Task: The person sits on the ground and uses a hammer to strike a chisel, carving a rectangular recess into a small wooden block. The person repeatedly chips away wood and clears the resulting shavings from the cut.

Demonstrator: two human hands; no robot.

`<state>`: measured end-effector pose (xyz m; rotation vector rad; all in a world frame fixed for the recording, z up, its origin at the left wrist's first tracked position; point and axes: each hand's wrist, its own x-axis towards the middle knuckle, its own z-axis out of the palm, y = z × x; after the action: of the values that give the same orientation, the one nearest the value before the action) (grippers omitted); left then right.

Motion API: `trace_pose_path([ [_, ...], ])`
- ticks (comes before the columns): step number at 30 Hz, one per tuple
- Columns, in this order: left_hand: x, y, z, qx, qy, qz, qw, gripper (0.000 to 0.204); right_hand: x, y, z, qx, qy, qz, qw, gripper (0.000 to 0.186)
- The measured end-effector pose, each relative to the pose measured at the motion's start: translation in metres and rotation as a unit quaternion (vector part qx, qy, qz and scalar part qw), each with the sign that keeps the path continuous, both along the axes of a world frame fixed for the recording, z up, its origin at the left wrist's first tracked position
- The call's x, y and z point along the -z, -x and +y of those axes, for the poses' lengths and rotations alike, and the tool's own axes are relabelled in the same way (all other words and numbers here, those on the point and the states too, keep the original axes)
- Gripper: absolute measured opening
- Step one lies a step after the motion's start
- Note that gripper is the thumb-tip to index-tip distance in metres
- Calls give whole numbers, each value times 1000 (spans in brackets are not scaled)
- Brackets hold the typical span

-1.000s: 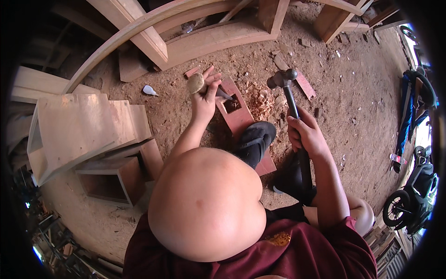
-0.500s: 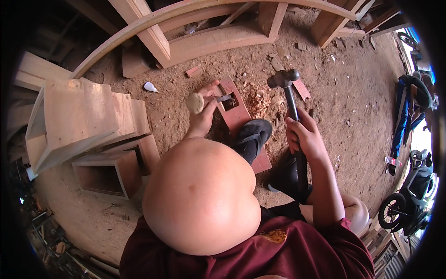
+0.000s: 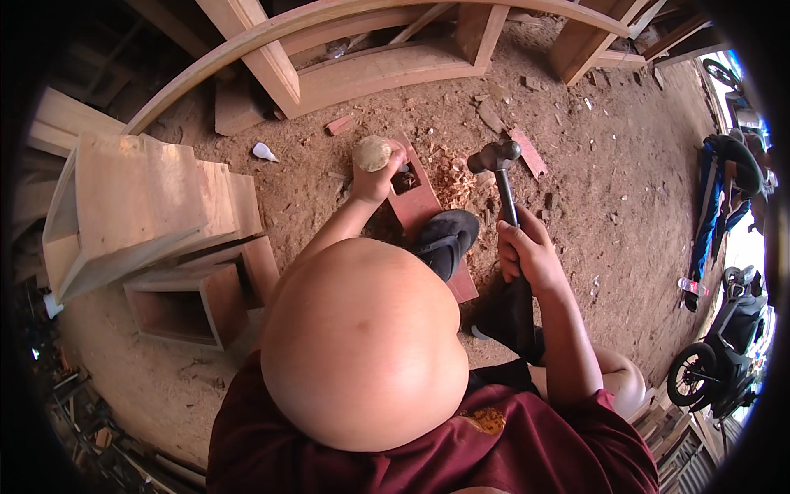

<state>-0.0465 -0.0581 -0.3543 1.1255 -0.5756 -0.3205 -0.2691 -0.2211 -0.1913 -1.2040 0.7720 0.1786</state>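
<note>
My left hand (image 3: 374, 184) grips a chisel (image 3: 372, 154) by its pale wooden handle, over the dark rectangular cavity in a reddish board (image 3: 415, 206); the blade is mostly hidden. My black-sandalled foot (image 3: 448, 243) rests on that board. My right hand (image 3: 527, 247) holds a ball-peen hammer (image 3: 502, 158) by its dark shaft, its head raised just right of the board and above a pile of wood shavings (image 3: 457, 181).
Unfinished wooden boxes (image 3: 140, 206) stand at the left, wooden frames (image 3: 378, 78) along the top. A small white bottle (image 3: 263, 151) and wood scraps (image 3: 527, 152) lie on the dirt floor. A motorbike (image 3: 716, 346) and blue items (image 3: 704, 214) are at the right.
My left hand has turned and shifted slightly rightward, the chisel's handle now more end-on over the cavity. The hammer has moved a little left and down.
</note>
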Motion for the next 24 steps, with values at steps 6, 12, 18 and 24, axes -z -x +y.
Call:
trace_pose_path([
  [6, 6, -7, -9, 41, -8, -24, 999, 10, 0, -7, 1, -6, 19, -16, 1000, 16],
  [12, -12, 17, -8, -20, -9, -29, 999, 19, -17, -24, -11, -59, 137, -13, 989, 23],
  [18, -29, 20, 29, -111, -27, 15, 993, 29, -28, -40, -15, -26, 92, -45, 994, 21],
  [24, -23, 23, 35, -131, -28, 82, 988, 29, -21, -36, -5, -31, 86, -25, 995, 21],
])
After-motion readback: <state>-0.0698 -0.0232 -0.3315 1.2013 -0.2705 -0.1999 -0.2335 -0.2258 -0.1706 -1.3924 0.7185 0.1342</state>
